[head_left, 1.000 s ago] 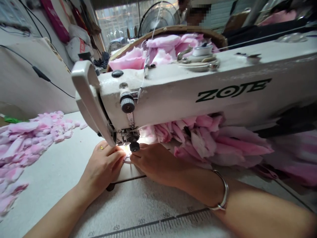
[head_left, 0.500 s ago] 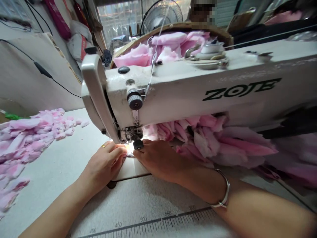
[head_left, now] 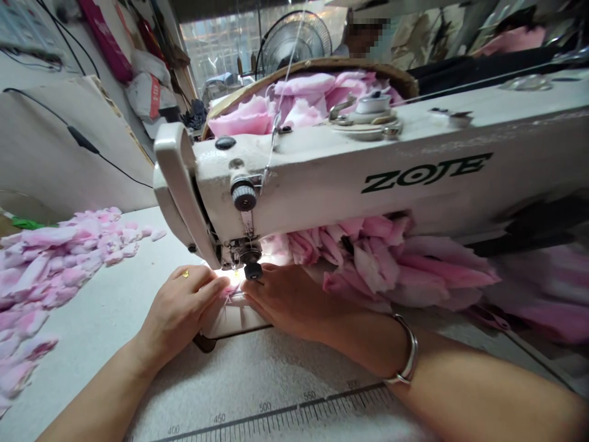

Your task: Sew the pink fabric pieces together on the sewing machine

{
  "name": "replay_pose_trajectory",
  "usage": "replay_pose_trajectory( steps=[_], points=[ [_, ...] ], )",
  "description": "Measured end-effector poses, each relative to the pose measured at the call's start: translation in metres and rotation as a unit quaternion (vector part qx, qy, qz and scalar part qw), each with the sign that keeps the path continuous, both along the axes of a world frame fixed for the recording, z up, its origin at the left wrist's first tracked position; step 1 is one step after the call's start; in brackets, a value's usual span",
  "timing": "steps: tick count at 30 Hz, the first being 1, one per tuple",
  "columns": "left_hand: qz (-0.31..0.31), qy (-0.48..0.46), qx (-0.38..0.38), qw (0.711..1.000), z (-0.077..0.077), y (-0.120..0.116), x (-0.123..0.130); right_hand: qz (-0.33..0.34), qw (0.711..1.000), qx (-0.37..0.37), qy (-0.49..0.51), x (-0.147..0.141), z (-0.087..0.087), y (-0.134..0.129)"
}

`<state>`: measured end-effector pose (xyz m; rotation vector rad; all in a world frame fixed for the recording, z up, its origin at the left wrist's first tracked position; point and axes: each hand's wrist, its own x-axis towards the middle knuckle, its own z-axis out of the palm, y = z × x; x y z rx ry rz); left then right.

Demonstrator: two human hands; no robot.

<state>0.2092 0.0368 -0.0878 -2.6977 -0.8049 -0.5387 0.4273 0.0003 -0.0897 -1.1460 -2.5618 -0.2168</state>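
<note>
A white ZOJE sewing machine [head_left: 322, 184] stands over the work, its lamp lighting the needle area. Just left of the needle, my left hand [head_left: 181, 307], with a gold ring, pinches a small pink fabric piece [head_left: 229, 290] that trails thin threads. My right hand [head_left: 288, 301] lies close against the needle area from the other side. Its fingers are pressed together at the fabric's edge, with the tips partly behind a black knob [head_left: 253, 271]. Bunched pink fabric petals [head_left: 381, 264] lie behind my right hand, under the machine arm.
Loose pink petals [head_left: 59, 258] are heaped on the table at the left. A printed ruler [head_left: 276, 420] runs along its front edge. Behind the machine are a round basket [head_left: 405, 83] of pink fabric, a fan [head_left: 297, 40] and a person [head_left: 356, 46].
My left hand has shifted slightly left, away from the needle. More of the pink fabric and its threads now shows between my hands. The whole view has tilted a little.
</note>
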Motion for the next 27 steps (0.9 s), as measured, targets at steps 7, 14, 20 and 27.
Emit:
replay_pose_trajectory(
  steps=[7,14,20,27],
  points=[
    [-0.023,0.014,-0.051,0.998,0.004,0.0,0.003,0.026,0.999,-0.003,-0.026,0.0,-0.001,-0.004],
    [0.008,-0.045,-0.181,0.983,-0.007,0.008,-0.006,-0.028,0.998,0.036,-0.046,0.002,-0.002,-0.004],
    [-0.029,-0.053,-0.15,0.987,-0.003,0.008,-0.004,0.018,0.998,0.031,-0.044,-0.008,-0.005,0.0],
    [-0.049,0.003,-0.04,0.998,0.004,0.0,0.004,0.049,0.999,0.002,-0.012,0.004,-0.004,-0.001]
  ],
)
